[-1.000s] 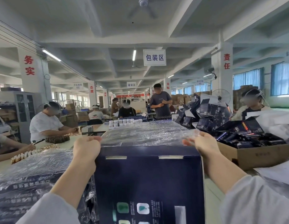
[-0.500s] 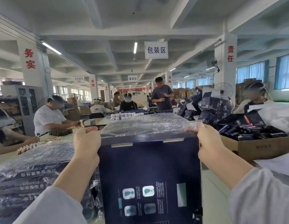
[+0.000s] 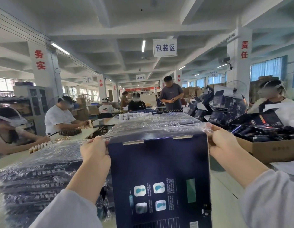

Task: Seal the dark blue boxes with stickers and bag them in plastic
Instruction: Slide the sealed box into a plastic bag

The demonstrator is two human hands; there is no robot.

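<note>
While you're holding the tall dark blue cardboard box (image 3: 159, 178) upright right in front of you, both your hands are sitting up at its top corners. Your left hand (image 3: 95, 152) is pinching the edge of the clear crinkly plastic bag (image 3: 153, 127) at the box's top left corner, with the fingers curling round the film. Your right hand (image 3: 223, 143) is doing the same at the top right corner, bunching the plastic between thumb and fingers.

So the box is sitting between your two grips. Its top edge is about level with your knuckles and the rest is running down below your hands to the bottom of the view. The bag is stretching away from you over the top end of the box. The printed face with the four little icon squares is facing you, looking bare as far as I can tell.

Just to your left, a stack of plastic-wrapped dark blue boxes (image 3: 36, 175) is lying on the pale table (image 3: 225, 191), right beside your left forearm. Off to your right, a brown cardboard carton (image 3: 274, 150) full of dark packs is sitting near your right hand, not touching it.
</note>
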